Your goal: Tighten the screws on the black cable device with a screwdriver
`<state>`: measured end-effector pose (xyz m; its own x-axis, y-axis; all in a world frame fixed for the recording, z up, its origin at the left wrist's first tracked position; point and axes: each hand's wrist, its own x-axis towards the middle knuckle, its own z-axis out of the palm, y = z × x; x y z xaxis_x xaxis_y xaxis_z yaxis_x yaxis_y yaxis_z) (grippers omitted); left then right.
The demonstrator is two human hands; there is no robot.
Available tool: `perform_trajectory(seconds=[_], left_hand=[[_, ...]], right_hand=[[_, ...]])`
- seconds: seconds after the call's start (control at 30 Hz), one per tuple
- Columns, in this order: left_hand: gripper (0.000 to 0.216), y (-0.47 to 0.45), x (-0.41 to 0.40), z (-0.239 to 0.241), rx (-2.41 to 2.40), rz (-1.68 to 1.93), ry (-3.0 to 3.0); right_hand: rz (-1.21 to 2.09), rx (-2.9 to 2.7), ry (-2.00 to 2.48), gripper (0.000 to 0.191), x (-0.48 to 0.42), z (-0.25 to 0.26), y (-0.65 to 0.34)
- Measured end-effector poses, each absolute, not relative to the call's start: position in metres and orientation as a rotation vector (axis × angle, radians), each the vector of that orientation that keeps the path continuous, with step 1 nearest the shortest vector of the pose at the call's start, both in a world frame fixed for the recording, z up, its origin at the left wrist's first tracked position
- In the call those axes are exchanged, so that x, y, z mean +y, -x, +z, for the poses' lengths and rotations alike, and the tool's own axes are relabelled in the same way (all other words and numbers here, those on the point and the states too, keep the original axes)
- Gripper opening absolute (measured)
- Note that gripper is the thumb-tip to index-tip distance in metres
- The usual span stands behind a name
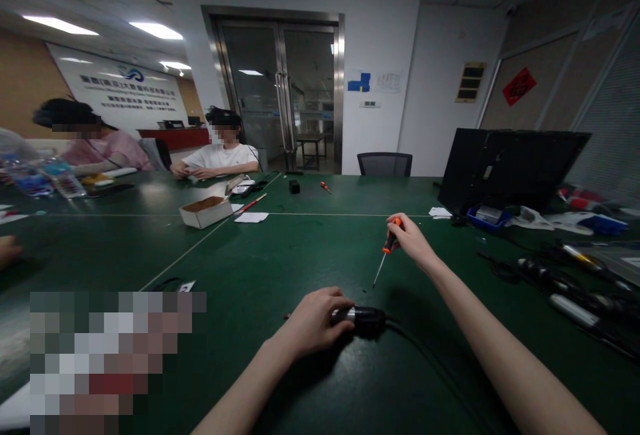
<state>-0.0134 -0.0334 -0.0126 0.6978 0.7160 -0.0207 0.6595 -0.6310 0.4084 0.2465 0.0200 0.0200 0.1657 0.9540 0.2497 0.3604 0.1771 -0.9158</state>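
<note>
My right hand [407, 238] grips a screwdriver [391, 238] with an orange and black handle. Its thin shaft slants down and to the left, with the tip just above or at the green table [300, 258]; I cannot tell which. A tiny dark piece [364, 290], too small to name, lies close to that tip. Below it, my left hand [320, 318] is wrapped over a black and silver corded tool [367, 322] lying sideways on the table. A narrow end of this tool sticks out left of the hand, while its cable runs off to the right. My palm hides its middle.
A white open box [205, 212], papers [251, 217], a black block [294, 186] and a red screwdriver [325, 186] lie farther back. A monitor [510, 168], blue tray [487, 216] and dark cabled tools [565, 282] occupy the right. People sit at the left, one very near.
</note>
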Motion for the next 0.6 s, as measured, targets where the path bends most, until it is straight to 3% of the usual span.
perform_trajectory(seconds=[0.3, 0.47, 0.6], left_hand=[[0.034, 0.013, -0.032, -0.016, 1.053, 0.247, -2.487], [0.029, 0.009, -0.033, -0.021, 1.021, 0.254, -2.504], [0.027, 0.008, -0.035, -0.022, 0.972, 0.313, -2.492]], right_hand=[[0.584, -1.969, 1.526, 0.003, -0.016, 0.039, -0.211], [0.695, -2.362, 1.617, 0.026, -0.049, 0.012, -0.191], [0.63, -2.405, 1.727, 0.03, -0.079, -0.006, -0.194]])
